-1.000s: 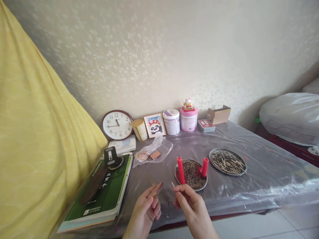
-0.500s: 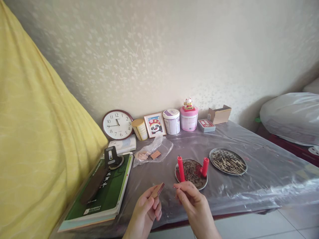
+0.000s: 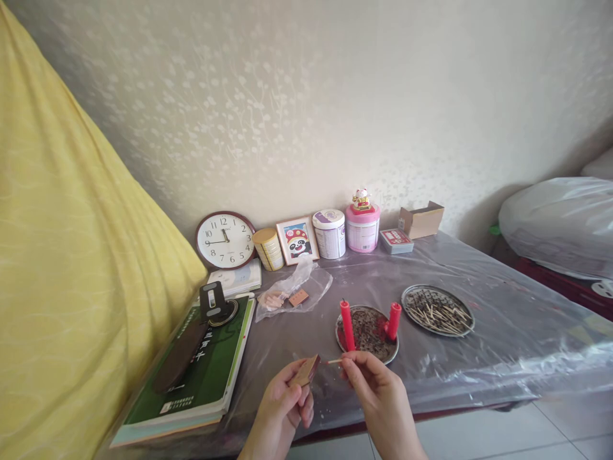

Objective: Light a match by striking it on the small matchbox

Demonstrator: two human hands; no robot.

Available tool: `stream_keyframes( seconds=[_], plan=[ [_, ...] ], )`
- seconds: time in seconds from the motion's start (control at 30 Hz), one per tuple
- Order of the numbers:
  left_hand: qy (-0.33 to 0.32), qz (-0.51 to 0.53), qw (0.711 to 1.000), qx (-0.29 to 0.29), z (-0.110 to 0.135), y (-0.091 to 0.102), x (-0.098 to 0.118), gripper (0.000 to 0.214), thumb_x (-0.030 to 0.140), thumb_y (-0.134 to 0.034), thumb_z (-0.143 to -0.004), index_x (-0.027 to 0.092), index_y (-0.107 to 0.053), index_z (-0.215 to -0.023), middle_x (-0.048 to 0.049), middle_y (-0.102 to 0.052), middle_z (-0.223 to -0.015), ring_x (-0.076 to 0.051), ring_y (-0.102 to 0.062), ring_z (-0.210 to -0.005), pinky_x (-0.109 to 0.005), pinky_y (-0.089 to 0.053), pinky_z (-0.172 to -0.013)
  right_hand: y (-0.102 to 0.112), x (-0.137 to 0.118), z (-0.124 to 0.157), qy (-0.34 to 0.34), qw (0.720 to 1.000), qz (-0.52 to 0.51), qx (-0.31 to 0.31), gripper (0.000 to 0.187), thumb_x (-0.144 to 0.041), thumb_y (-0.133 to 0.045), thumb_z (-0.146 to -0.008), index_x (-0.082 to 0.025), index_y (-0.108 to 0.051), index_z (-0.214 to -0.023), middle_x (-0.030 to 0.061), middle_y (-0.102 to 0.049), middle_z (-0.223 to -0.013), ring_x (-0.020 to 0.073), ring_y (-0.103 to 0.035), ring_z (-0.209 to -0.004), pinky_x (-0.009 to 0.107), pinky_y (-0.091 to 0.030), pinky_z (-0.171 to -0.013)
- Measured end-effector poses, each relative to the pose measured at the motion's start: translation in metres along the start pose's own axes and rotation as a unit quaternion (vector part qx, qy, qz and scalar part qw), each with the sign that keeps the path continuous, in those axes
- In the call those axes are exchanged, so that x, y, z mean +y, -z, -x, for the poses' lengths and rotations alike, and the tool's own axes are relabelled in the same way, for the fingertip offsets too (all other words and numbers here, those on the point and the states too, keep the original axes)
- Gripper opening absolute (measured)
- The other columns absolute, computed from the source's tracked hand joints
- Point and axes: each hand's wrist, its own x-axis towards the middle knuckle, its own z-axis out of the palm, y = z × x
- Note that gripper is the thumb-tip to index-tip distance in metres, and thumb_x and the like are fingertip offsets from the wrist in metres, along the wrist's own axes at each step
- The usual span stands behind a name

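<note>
Right hand [image 3: 378, 399] pinching match [image 3: 334, 361] level

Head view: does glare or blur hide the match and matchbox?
Head view: soft, even daylight; the match and matchbox are thin and small but not blurred; glare streaks lie only on the plastic sheet at right; the wide-angle lens bends the frame edges.

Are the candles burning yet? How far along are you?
Done: a match is out, pinched in the right hand. In hand: the left hand holds the matchbox, the match's head close beside it, no flame showing. Left: both red candles on the plate stand unlit.
</note>
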Motion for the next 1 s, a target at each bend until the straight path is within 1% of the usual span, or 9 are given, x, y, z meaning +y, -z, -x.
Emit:
stream_keyframes(
  seconds=[0.27,0.53,0.8,1.0],
  plan=[
    [0.000,-0.019,1.000,0.007,0.002,-0.003,-0.002,0.049,0.047,-0.077,-0.063,0.017,-0.070,-0.101,0.0035,-0.043,-0.059,-0.010,-0.038,-0.048,-0.027,-0.027,-0.045,-0.001,-0.003,0.004,0.045,0.997,0.050,-0.027,0.026,-0.043,-0.057,-0.085,-0.020,-0.069,-0.081,0.0022,-0.069,-0.067,0.0156,-0.063,-0.061,0.019,-0.049,-0.058],
    [0.006,-0.025,1.000,-0.011,0.002,-0.002,-0.004,0.051,0.048,-0.078,-0.062,0.017,-0.069,-0.101,0.0033,-0.045,-0.060,-0.010,-0.040,-0.049,-0.026,-0.030,-0.044,0.000,-0.005,0.006,0.081,0.993,0.079,-0.042,0.022,-0.037,-0.056,-0.088,-0.020,-0.068,-0.082,0.0014,-0.070,-0.068,0.0147,-0.065,-0.062,0.018,-0.050,-0.060],
    [-0.005,-0.025,1.000,-0.010,0.003,-0.001,-0.006,0.048,0.047,-0.078,-0.062,0.018,-0.068,-0.099,0.0038,-0.045,-0.060,-0.010,-0.041,-0.050,-0.025,-0.031,-0.045,0.001,-0.009,0.009,0.160,0.978,0.124,-0.043,0.013,-0.027,-0.055,-0.089,-0.022,-0.066,-0.085,-0.0012,-0.070,-0.071,0.0117,-0.065,-0.063,0.016,-0.050,-0.063],
    [-0.013,-0.030,0.999,0.009,0.003,-0.005,-0.004,0.047,0.047,-0.079,-0.061,0.018,-0.069,-0.097,0.0044,-0.044,-0.058,-0.010,-0.041,-0.049,-0.026,-0.031,-0.045,0.001,-0.010,0.011,0.231,0.958,0.165,-0.045,0.012,-0.022,-0.052,-0.090,-0.022,-0.065,-0.088,0.0016,-0.071,-0.080,0.0134,-0.067,-0.070,0.018,-0.052,-0.067]
  ],
)
